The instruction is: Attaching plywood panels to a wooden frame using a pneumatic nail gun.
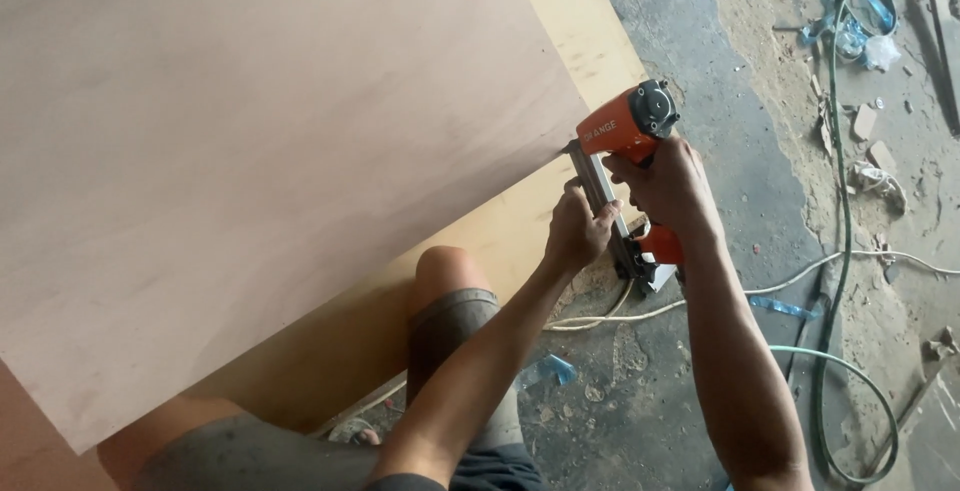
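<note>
Hands, two: right hand [668, 186] grips one orange nail gun [622, 131], left hand [578, 231] clasps its magazine [603, 194].

Both arms reach forward, bare, elbows slightly bent. The right hand [668, 189] is curled in a closed grip, knuckles up. The left hand [578, 231] sits just beside it, fingers pinched closed.
</note>
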